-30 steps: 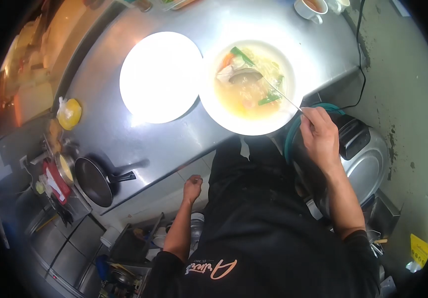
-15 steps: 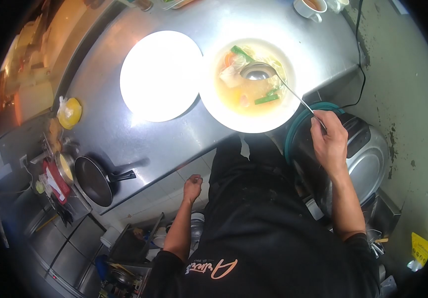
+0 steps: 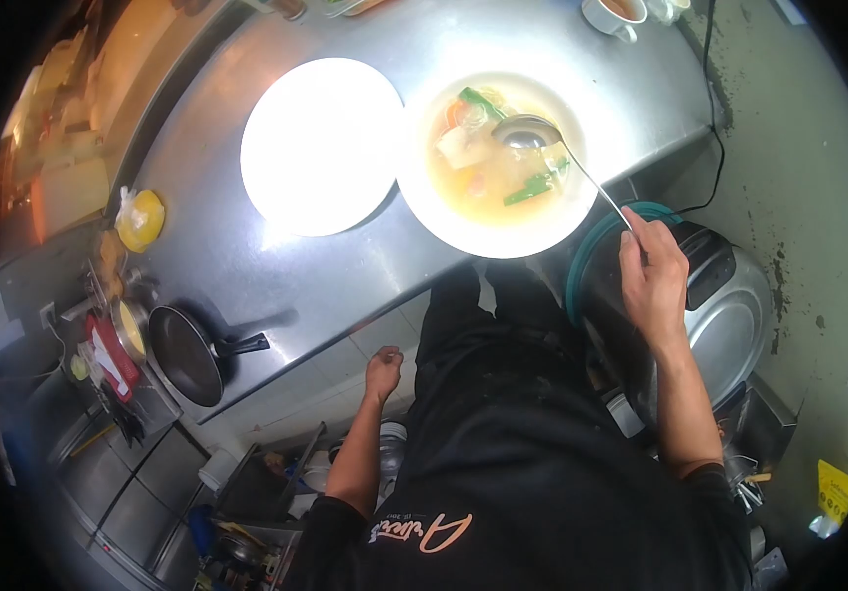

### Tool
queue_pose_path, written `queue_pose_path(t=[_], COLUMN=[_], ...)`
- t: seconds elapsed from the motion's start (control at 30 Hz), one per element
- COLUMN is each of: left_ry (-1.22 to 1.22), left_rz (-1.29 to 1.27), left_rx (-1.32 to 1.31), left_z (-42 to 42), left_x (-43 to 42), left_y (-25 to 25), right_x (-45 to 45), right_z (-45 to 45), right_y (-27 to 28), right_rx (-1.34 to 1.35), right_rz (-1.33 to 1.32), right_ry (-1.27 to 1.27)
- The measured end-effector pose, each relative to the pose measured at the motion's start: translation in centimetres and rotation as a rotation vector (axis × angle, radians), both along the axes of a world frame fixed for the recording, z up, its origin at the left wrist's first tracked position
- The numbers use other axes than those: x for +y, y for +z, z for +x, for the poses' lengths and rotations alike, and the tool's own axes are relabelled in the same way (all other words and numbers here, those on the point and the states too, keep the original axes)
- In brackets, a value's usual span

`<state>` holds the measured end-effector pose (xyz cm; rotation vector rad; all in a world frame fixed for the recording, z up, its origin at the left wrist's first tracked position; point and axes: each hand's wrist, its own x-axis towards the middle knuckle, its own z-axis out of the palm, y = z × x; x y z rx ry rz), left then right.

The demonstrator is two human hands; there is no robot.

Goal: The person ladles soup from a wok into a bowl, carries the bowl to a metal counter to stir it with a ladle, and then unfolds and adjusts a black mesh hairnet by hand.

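My right hand (image 3: 654, 264) is closed around the handle of a metal ladle (image 3: 526, 131). The ladle's head rests in a wide white bowl (image 3: 454, 234) of pale yellow soup with noodles, green vegetable pieces and something orange. Left of the bowl, almost touching its rim, lies a round white plate (image 3: 321, 148), washed out by glare. My left hand (image 3: 384, 372) hangs beside my body below the counter edge, fingers curled, holding nothing I can see.
The steel counter (image 3: 217, 222) also bears a black frying pan (image 3: 186, 357) at its left end, a yellow bagged item (image 3: 139, 220) and a white cup (image 3: 613, 16) at the far right. A large dark lidded container (image 3: 729, 305) stands right of me, near a hanging black cord (image 3: 712, 108).
The ladle's head has shifted a little to the right and up within the bowl, with my right hand still on its handle. My left hand has hardly moved.
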<state>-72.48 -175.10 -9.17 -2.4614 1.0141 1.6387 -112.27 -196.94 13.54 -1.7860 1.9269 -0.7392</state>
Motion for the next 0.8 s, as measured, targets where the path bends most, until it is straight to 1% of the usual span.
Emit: queue_pose_path(t=[0.1,0.2,0.27,0.3,0.37,0.4,0.5,0.6,0.7,0.8], left_ry=[0.021,0.002,-0.022,-0.009,0.015,0.007,0.005,0.021,-0.006,-0.007], left_rz=[0.01,-0.022,-0.083,-0.059,-0.008,-0.026,-0.059,-0.061,-0.059,-0.035], left_rx=[0.013,0.012,0.012,0.023,0.046,0.042,0.029,0.032,0.043,0.049], left_z=[-0.1,0.2,0.2,0.2,-0.2,-0.4,-0.7,-0.7,-0.2,-0.3], left_x=[0.2,0.7,0.9,1.1,0.6,0.3,0.0,0.2,0.8,0.5], left_y=[-0.2,-0.7,-1.0,-1.2,-0.2,0.2,0.7,0.4,-0.5,-0.2], right_x=[-0.3,-0.3,-0.3,-0.3,-0.3,-0.3,-0.6,-0.9,-1.5,-2.2], right_z=[-0.2,-0.5,-0.5,-0.7,-0.5,-0.4,-0.3,-0.2,0.1,0.7], right_y=[0.0,-0.7,-0.6,-0.6,-0.7,-0.8,-0.9,-1.0,-1.3,-1.7], right_rx=[-0.082,-0.287,-0.332,-0.352,-0.372,-0.383,-0.211,-0.095,-0.008,0.047], right_rz=[0.108,0.251,0.321,0.355,0.316,0.297,0.158,0.094,0.027,0.016], right_ry=[-0.085,-0.186,-0.21,-0.224,-0.242,-0.25,-0.151,-0.118,-0.053,-0.026])
